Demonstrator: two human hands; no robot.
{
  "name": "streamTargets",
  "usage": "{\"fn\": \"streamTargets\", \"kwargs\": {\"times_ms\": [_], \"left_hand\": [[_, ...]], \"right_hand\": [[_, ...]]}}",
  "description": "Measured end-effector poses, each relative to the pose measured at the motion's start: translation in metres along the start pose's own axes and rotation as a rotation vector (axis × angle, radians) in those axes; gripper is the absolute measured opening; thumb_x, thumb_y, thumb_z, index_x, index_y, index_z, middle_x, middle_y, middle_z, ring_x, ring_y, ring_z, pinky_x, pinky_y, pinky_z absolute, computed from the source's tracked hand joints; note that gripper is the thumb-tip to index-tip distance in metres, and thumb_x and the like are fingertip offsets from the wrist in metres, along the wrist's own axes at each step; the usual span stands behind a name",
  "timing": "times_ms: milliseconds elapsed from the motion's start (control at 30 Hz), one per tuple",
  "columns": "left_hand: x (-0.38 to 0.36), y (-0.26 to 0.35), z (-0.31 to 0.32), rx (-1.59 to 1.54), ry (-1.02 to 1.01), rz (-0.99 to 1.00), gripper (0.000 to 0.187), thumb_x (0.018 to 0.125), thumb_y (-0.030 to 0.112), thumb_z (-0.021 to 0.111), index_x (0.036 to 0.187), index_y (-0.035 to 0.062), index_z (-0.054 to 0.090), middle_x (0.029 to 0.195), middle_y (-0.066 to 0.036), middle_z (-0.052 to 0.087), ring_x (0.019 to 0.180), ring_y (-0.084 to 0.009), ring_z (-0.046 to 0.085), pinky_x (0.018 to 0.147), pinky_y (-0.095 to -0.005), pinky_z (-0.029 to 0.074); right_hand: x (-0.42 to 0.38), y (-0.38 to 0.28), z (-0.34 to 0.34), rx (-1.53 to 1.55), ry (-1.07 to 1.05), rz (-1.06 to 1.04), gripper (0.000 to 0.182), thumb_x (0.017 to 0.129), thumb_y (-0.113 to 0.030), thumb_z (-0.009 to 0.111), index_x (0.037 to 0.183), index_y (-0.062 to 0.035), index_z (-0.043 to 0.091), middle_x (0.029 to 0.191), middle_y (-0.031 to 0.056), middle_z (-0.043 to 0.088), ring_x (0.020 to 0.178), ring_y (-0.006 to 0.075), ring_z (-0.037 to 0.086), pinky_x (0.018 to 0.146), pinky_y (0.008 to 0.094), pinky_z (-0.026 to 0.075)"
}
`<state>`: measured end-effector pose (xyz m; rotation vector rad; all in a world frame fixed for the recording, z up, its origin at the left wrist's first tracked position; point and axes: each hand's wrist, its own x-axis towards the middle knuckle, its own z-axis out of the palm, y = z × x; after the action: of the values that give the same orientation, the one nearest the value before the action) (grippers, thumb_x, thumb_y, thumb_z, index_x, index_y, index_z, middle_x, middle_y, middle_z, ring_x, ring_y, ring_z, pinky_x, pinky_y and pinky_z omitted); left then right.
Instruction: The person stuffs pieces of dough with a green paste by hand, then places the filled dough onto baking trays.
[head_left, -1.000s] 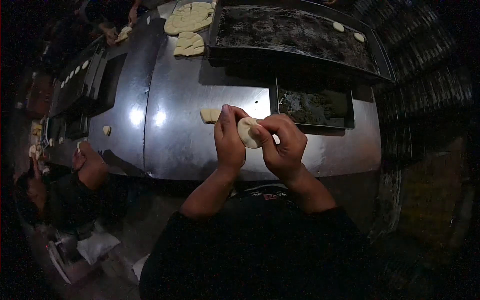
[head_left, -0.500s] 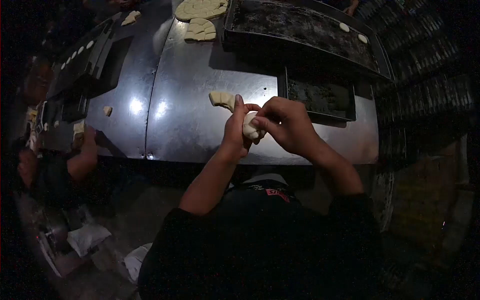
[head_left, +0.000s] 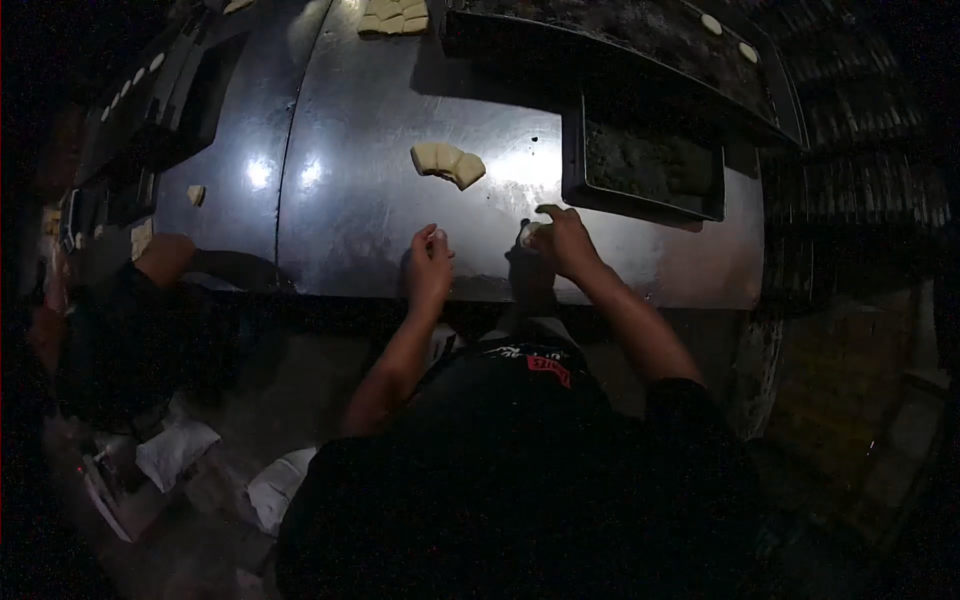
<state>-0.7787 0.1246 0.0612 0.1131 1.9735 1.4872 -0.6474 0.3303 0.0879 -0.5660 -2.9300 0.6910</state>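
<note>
My right hand [head_left: 568, 245] holds a pale dough ball [head_left: 529, 235] low over the metal table [head_left: 360, 200], near its front edge. The ball is partly covered by the fingers, with the index finger lifted off it. To the left, my left hand [head_left: 430, 270] hovers near the same edge, fingers loosely curled and apart, with no dough visible in it. Beyond both hands lies a curved strip of dough pieces [head_left: 447, 163]. A scored dough slab [head_left: 393, 17] rests farther back.
At right stands a small dark pan [head_left: 655, 207] with dark greenish contents. Behind it is a large black tray [head_left: 520, 65] holding two dough rounds [head_left: 730, 38]. Another person's hand [head_left: 165, 258] is at the left, near a dough piece [head_left: 141, 238] and a small scrap [head_left: 196, 195].
My hands have separated: the left moved left, and the right took the dough ball down toward the table. The view has tilted, so the table's back sits higher.
</note>
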Motion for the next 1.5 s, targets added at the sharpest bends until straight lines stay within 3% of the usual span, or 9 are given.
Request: {"fn": "streamTargets", "kwargs": {"times_ms": [200, 433, 600, 700, 867, 967, 1133, 1300, 1500], "left_hand": [[0.004, -0.002, -0.062, -0.188, 0.217, 0.062, 0.040, 0.098, 0.028, 0.045, 0.128, 0.0021, 0.040, 0.114, -0.011, 0.055, 0.089, -0.0170, 0.056, 0.079, -0.0302, 0.047], [0.055, 0.053, -0.047, -0.307, 0.284, 0.115, 0.045, 0.098, 0.028, 0.044, 0.131, -0.0004, 0.036, 0.116, -0.013, 0.054, 0.093, -0.0180, 0.055, 0.083, -0.0322, 0.046], [0.142, 0.074, -0.031, -0.018, 0.119, -0.209, 0.044, 0.090, 0.038, 0.056, 0.111, -0.0006, 0.050, 0.095, -0.011, 0.060, 0.074, -0.0216, 0.058, 0.074, -0.0329, 0.048], [0.169, 0.073, -0.032, 0.228, -0.234, -0.213, 0.060, 0.084, 0.043, 0.063, 0.118, -0.0053, 0.050, 0.087, -0.013, 0.062, 0.075, -0.0218, 0.061, 0.063, -0.0325, 0.048], [0.134, 0.076, 0.006, 0.657, 0.152, 0.134, 0.048, 0.080, 0.027, 0.071, 0.109, -0.0050, 0.051, 0.094, -0.017, 0.063, 0.086, -0.0225, 0.062, 0.075, -0.0327, 0.048], [0.141, 0.054, -0.003, 0.320, 0.180, 0.235, 0.048, 0.081, 0.022, 0.069, 0.115, -0.0051, 0.048, 0.100, -0.017, 0.062, 0.090, -0.0215, 0.061, 0.076, -0.0316, 0.048], [0.124, 0.045, -0.057, 0.005, -0.041, -0.071, 0.049, 0.085, 0.014, 0.064, 0.125, -0.0038, 0.043, 0.110, -0.013, 0.060, 0.095, -0.0201, 0.059, 0.080, -0.0333, 0.047], [0.092, 0.003, -0.155, 0.005, 0.354, 0.018, 0.042, 0.087, 0.005, 0.059, 0.126, -0.0006, 0.043, 0.117, -0.013, 0.054, 0.105, -0.0203, 0.055, 0.085, -0.0312, 0.048], [0.028, 0.101, -0.171, -0.369, 0.114, 0.120, 0.042, 0.086, 0.004, 0.058, 0.125, 0.0006, 0.043, 0.119, -0.013, 0.053, 0.108, -0.0239, 0.055, 0.090, -0.0349, 0.046]], "right_hand": [[0.061, -0.053, -0.050, 0.077, 0.608, -0.160, 0.037, 0.089, -0.031, 0.055, 0.119, -0.0088, 0.059, 0.133, 0.0164, 0.048, 0.122, 0.0366, 0.043, 0.103, 0.0533, 0.028], [0.051, -0.019, 0.044, -0.233, 0.124, -0.054, 0.057, 0.089, -0.050, 0.046, 0.134, -0.0145, 0.043, 0.145, 0.0190, 0.026, 0.136, 0.0413, 0.017, 0.107, 0.0625, 0.007], [0.056, 0.024, 0.048, 0.410, 0.086, 0.069, 0.054, 0.087, -0.038, 0.054, 0.131, -0.0070, 0.046, 0.138, 0.0214, 0.034, 0.131, 0.0401, 0.028, 0.108, 0.0490, 0.024], [0.019, 0.012, 0.002, -0.061, -0.408, 0.057, 0.041, 0.070, -0.018, 0.067, 0.108, -0.0050, 0.060, 0.102, 0.0134, 0.056, 0.098, 0.0331, 0.053, 0.083, 0.0430, 0.046], [0.047, 0.000, -0.032, 0.615, -0.669, 0.174, 0.034, 0.077, -0.019, 0.069, 0.105, -0.0050, 0.055, 0.091, 0.0192, 0.062, 0.086, 0.0358, 0.061, 0.071, 0.0416, 0.048], [0.121, -0.028, -0.111, 0.433, -0.485, -0.020, 0.033, 0.081, -0.011, 0.064, 0.111, -0.0039, 0.053, 0.101, 0.0212, 0.062, 0.093, 0.0342, 0.062, 0.078, 0.0414, 0.050], [0.276, -0.019, -0.166, 0.080, 0.881, -0.416, 0.033, 0.076, 0.001, 0.060, 0.109, -0.0036, 0.054, 0.108, 0.0191, 0.059, 0.107, 0.0367, 0.054, 0.091, 0.0435, 0.044], [0.272, -0.010, -0.142, -0.253, 0.484, -0.189, 0.021, 0.077, -0.005, 0.064, 0.098, -0.0015, 0.061, 0.102, 0.0162, 0.060, 0.108, 0.0339, 0.052, 0.094, 0.0452, 0.040], [0.147, -0.092, -0.086, 0.804, -0.080, -0.084, 0.048, 0.084, -0.019, 0.065, 0.125, 0.0000, 0.047, 0.120, 0.0175, 0.051, 0.105, 0.0286, 0.054, 0.090, 0.0387, 0.045]]}}
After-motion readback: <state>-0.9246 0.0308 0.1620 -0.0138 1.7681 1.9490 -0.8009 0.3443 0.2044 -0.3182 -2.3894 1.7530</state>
